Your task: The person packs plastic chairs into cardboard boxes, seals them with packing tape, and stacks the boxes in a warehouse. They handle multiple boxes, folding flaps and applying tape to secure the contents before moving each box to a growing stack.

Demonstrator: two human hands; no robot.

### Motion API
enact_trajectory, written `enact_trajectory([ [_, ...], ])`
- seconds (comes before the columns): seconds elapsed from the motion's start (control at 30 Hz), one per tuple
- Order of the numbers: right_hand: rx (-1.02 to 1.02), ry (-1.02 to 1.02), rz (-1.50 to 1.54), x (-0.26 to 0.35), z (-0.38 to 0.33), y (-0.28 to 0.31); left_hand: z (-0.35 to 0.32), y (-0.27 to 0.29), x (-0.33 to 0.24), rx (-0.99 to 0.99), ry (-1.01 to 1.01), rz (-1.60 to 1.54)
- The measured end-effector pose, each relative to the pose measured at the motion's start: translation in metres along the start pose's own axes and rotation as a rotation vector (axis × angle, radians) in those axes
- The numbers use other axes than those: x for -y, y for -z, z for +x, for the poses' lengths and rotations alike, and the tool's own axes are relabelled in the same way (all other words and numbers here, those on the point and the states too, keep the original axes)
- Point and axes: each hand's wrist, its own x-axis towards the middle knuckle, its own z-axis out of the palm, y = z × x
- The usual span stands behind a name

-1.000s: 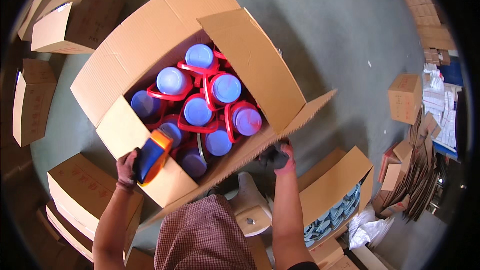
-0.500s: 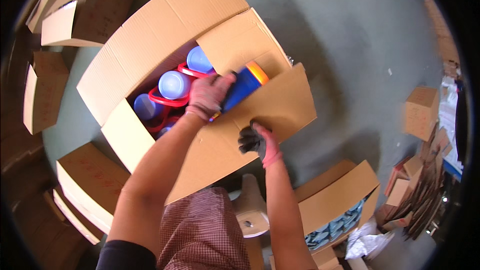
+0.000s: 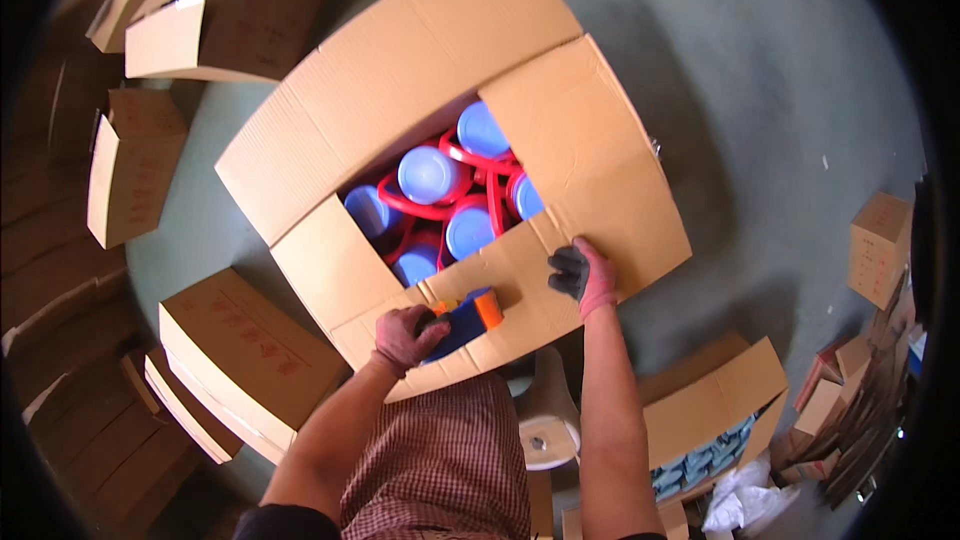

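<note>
A large cardboard box (image 3: 610,140) stands before me with its flaps folded outward. Inside it sit several blue-topped containers (image 3: 428,176) with red handles (image 3: 495,202). My left hand (image 3: 408,336), in a pinkish glove with dark fingers, grips a blue-and-orange tape dispenser (image 3: 466,324) over the near flap. The fingertips wrap round the dispenser's left end. My right hand (image 3: 585,276), gloved the same way, is at the near flap's right part, its fingers apart and holding nothing.
More cardboard boxes (image 3: 240,350) stand along the left. At lower right an opened box (image 3: 720,390) holds bluish packed items, beside a white plastic bag (image 3: 745,495). A white stool (image 3: 550,440) is close by my apron. Flattened cardboard (image 3: 865,420) leans at the far right.
My left hand has drawn the tape dispenser back from above the box opening to the near flap, uncovering more containers. My right hand stays by the near flap. The whole view has shifted.
</note>
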Motion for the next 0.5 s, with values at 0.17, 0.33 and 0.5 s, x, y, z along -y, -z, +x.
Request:
enact_trajectory([
  [0.17,0.102,0.403,-0.196,-0.071,0.002,-0.007,0.007,0.011,0.005,0.070,-0.009,-0.137],
  [0.33,0.061,-0.035,-0.092,-0.079,-0.020,-0.044,-0.011,0.042,0.036,0.056,0.048,-0.533],
  [0.5,-0.025,-0.032,-0.032,-0.090,-0.015,-0.034,-0.051,0.132,0.163,-0.417,0.117,-0.594],
])
